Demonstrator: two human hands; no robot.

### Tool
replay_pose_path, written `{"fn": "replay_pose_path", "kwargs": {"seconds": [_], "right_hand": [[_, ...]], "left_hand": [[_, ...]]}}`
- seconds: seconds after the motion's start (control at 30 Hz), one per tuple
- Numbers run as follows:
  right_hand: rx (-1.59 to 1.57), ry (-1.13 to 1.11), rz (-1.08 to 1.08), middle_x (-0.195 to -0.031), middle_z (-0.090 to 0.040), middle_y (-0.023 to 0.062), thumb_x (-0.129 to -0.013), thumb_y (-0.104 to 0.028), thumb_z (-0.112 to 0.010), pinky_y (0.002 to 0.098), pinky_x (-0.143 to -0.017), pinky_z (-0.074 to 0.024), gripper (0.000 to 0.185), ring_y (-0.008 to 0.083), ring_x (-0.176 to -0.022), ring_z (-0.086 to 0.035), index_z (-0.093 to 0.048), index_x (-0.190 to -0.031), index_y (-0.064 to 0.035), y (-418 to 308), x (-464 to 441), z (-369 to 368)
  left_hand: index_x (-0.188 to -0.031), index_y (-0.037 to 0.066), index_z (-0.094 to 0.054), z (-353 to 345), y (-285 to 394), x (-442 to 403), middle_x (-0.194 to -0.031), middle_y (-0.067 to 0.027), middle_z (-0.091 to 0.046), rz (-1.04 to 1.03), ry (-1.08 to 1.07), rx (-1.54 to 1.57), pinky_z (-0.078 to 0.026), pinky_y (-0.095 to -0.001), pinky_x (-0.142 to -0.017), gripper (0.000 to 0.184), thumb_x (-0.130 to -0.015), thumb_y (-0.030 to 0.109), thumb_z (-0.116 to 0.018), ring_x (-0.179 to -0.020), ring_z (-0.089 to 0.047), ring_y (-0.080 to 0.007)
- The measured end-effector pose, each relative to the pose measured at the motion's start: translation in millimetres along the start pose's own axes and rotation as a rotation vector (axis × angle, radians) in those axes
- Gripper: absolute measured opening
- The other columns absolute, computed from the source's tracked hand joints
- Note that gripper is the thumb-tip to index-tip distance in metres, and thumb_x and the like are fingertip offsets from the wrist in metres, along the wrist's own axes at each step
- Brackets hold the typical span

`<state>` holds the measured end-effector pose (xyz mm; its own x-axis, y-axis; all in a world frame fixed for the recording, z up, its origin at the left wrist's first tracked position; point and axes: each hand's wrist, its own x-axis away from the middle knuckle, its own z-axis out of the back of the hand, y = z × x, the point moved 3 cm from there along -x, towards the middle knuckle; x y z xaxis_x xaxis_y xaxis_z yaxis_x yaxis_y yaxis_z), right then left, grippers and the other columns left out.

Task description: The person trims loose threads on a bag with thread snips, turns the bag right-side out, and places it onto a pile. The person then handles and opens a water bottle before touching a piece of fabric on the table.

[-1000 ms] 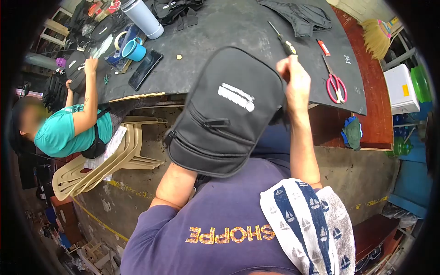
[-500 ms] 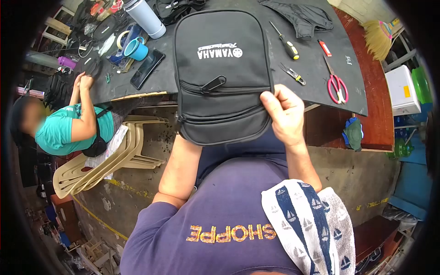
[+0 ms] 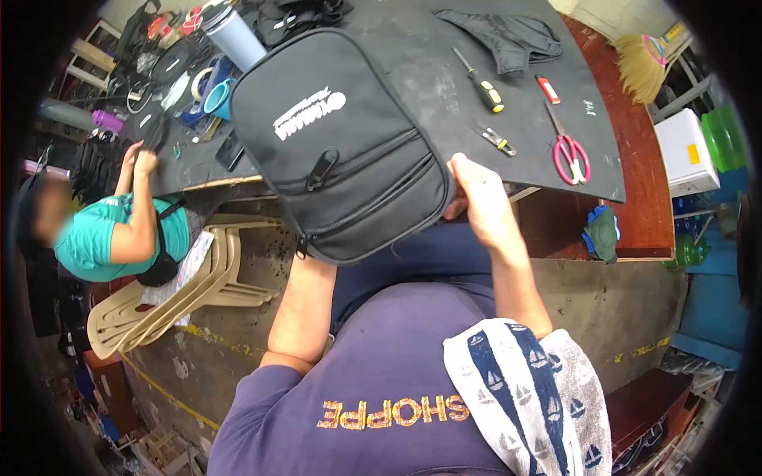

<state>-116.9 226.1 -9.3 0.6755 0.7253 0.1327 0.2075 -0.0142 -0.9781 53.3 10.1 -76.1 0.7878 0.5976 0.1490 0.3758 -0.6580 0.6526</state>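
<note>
We have a black bag point(image 3: 361, 119) raised in front of us, over the near edge of the table point(image 3: 397, 28), its face tilted up so that the white lettering point(image 3: 309, 113) and two zipped seams show. The left hand is out of sight beyond the bag's lower edge, only its forearm point(image 3: 305, 301) showing, so we cannot tell how far it is open, nor whether it supports the bag from behind or from inside. The right hand point(image 3: 480, 194) is at the bag's right edge, fingers bent and thumb up along the piping; whether it truly grips there we cannot make out. We judge the step in hand to be looking over or turning the finished-looking front panel, with the zipper pull point(image 3: 323, 169) hanging free and no tool in use. The next move, in our view, calls for steady support from the left side while the right works along the edge. The scissors point(image 3: 571, 159), screwdriver point(image 3: 491, 98) and snips point(image 3: 500, 144) lie on the table beyond the right hand, well clear of the bag.
</note>
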Motion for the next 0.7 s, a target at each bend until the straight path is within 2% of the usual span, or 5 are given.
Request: {"fn": "replay_pose_path", "kwargs": {"seconds": [0.2,0.3,0.37,0.5,0.7], "right_hand": [[-0.285,0.046,0.005,-0.085,-0.058,0.0000,-0.117,-0.042,-0.048,0.0258,-0.067,-0.0475,0.044,0.0088,-0.074,-0.058,-0.062,-0.095,-0.0064,-19.7,-2.0,-7.0],[0.152,0.217,0.364,-0.090,-0.055,-0.0002,-0.117,-0.036,-0.048,0.0272,-0.077,-0.0445,0.041,0.0106,-0.083,-0.052,-0.059,-0.093,-0.0053,-19.8,-10.5,-8.3],[0.098,0.241,0.373,-0.089,-0.055,-0.0013,-0.117,-0.033,-0.050,0.0261,-0.077,-0.0433,0.038,0.0091,-0.083,-0.050,-0.059,-0.094,-0.0051,-20.0,-11.8,-7.7],[-0.019,0.287,0.421,-0.087,-0.054,-0.0034,-0.117,-0.027,-0.054,0.0241,-0.078,-0.0410,0.032,0.0062,-0.083,-0.047,-0.061,-0.095,-0.0046,-19.5,-12.3,-6.9],[-0.026,0.270,0.478,-0.088,-0.058,-0.0043,-0.117,-0.028,-0.055,0.0235,-0.070,-0.0414,0.027,0.0049,-0.075,-0.047,-0.063,-0.103,-0.0061,-4.7,-20.3,-1.3]], "left_hand": [[-0.164,0.016,-0.045,14.6,-36.8,10.4,-0.167,-0.0141,-0.047,0.118,-0.121,0.087,-0.043,-0.0531,-0.124,0.065,-0.112,0.054,-0.052,-0.148,-0.050,-0.0315],[-0.163,0.010,-0.046,-9.4,-42.4,29.4,-0.167,-0.0156,-0.047,0.111,-0.112,-0.133,-0.041,-0.0525,-0.126,0.068,-0.112,0.054,-0.051,-0.149,-0.050,-0.0342],[-0.163,0.007,-0.046,-7.7,-45.2,30.4,-0.167,-0.0163,-0.047,0.105,-0.100,-0.246,-0.040,-0.0522,-0.127,0.070,-0.112,0.054,-0.051,-0.149,-0.050,-0.0355],[-0.162,0.007,-0.047,19.6,-54.0,11.4,-0.166,-0.0164,-0.048,0.148,-0.112,0.047,-0.041,-0.0522,-0.126,0.069,-0.111,0.053,-0.053,-0.148,-0.051,-0.0351],[-0.162,0.009,-0.047,-43.0,-24.9,15.1,-0.167,-0.0166,-0.047,0.134,-0.090,0.067,-0.042,-0.0528,-0.125,0.067,-0.111,0.052,-0.053,-0.148,-0.051,-0.0357]]}}
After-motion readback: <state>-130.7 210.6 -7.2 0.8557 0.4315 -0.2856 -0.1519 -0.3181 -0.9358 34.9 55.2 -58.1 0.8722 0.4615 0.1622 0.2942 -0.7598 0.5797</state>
